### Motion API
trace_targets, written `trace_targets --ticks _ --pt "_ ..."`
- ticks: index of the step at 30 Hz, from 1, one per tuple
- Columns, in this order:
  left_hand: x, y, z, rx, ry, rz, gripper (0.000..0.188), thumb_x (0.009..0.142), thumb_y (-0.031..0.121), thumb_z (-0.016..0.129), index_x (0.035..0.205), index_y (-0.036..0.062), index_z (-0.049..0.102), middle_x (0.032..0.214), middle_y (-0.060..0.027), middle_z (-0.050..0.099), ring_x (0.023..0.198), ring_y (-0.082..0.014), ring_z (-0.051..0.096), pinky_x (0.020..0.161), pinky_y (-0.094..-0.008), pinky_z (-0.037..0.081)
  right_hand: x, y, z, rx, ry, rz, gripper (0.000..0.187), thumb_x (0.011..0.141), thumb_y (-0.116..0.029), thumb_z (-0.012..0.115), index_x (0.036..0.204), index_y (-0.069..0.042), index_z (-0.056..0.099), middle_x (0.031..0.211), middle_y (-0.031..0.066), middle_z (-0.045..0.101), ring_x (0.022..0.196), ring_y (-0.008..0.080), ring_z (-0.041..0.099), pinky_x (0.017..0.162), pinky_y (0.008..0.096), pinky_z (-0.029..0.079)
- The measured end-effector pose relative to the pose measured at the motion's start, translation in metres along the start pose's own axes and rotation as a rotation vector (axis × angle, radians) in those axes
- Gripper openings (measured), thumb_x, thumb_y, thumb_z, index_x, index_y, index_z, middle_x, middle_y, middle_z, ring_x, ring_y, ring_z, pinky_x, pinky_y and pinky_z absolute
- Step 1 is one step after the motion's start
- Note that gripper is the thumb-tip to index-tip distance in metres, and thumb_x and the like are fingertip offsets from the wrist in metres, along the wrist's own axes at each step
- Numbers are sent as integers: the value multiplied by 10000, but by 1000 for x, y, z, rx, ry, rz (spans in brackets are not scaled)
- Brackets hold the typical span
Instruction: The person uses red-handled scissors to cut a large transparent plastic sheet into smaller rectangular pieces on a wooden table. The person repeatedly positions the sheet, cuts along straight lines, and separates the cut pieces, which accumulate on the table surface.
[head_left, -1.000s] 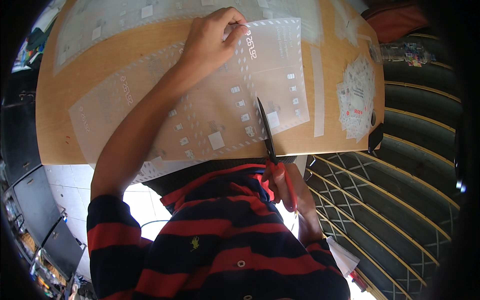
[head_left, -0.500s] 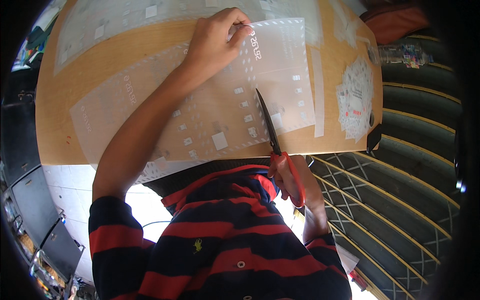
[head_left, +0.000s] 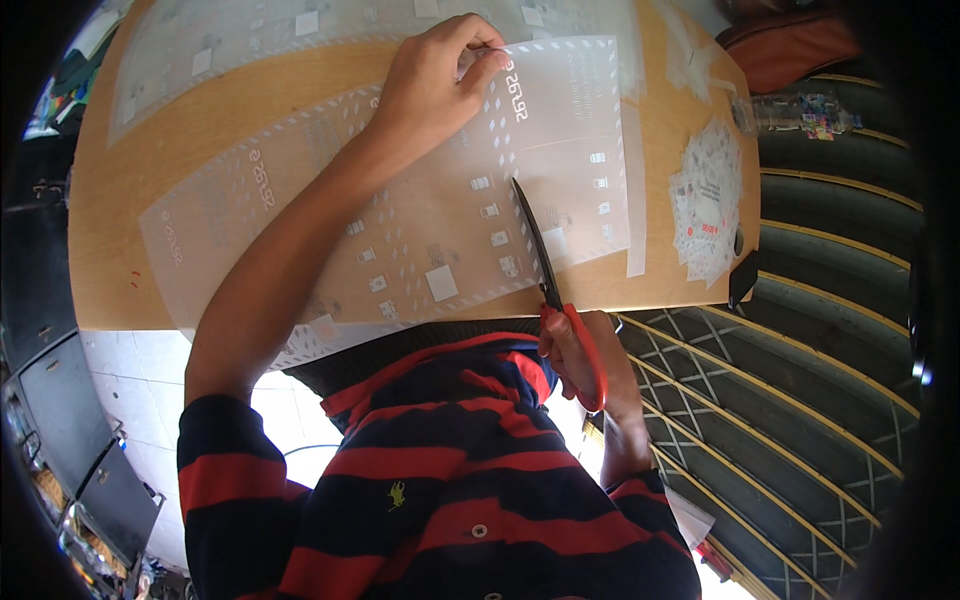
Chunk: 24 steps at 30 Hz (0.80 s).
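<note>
A large translucent plastic sheet (head_left: 420, 235) with white printing lies slanted across the table, its near edge hanging over the front. My left hand (head_left: 445, 75) pinches the sheet's far edge between thumb and fingers. Below the table's front edge, my right hand (head_left: 572, 350) grips the red handles of long scissors (head_left: 535, 235). Their dark blades reach away from me over the sheet, along a printed striped band, and look nearly closed. Whether one blade lies under the sheet is hard to tell. A thin pale line crosses the sheet near the tip.
More translucent printed sheets (head_left: 250, 55) lie along the table's far side. To the right are a narrow plastic strip (head_left: 636, 200) and a pile of cut printed pieces (head_left: 708, 205). A clear bottle (head_left: 790, 113) and a brown bag (head_left: 785, 50) sit beyond the wooden table's (head_left: 110, 270) right edge.
</note>
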<state>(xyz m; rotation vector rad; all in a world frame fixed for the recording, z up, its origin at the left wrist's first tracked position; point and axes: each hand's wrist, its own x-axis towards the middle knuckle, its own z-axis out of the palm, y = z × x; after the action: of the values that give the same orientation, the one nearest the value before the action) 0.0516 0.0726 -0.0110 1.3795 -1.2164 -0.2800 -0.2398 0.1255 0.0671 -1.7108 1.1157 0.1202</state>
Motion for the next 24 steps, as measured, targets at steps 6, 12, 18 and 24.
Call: trace_targets --ticks 6,12,18,24 --pt "4 13 -7 -78 -25 -65 154 922 120 669 991 -7 614 887 -61 684 821 -112 625 781 -255 489 -3 14 12 -10 130 -162 741 899 -677 489 734 36 605 533 73 499 457 164 505 422 301 398" --pt "10 23 -15 -178 -85 -51 137 939 104 647 1000 -11 605 896 -53 675 840 -91 609 786 -235 474 -10 22 14 37 41 -234 767 843 -738 522 758 21 592 576 125 566 515 255 590 519 365 456" --pt "9 33 -22 -277 -100 -58 134 942 105 644 1003 -7 602 907 -35 659 838 -79 588 786 -237 466 -10 23 18 81 33 -253 813 810 -780 518 820 30 589 590 131 571 539 272 603 534 372 461" --pt "5 51 -25 -339 -134 -87 124 941 105 640 998 0 606 907 -22 653 838 -74 584 779 -227 455 -8 24 20 108 12 -311 786 820 -753 539 865 30 590 652 163 595 611 350 619 588 407 476"
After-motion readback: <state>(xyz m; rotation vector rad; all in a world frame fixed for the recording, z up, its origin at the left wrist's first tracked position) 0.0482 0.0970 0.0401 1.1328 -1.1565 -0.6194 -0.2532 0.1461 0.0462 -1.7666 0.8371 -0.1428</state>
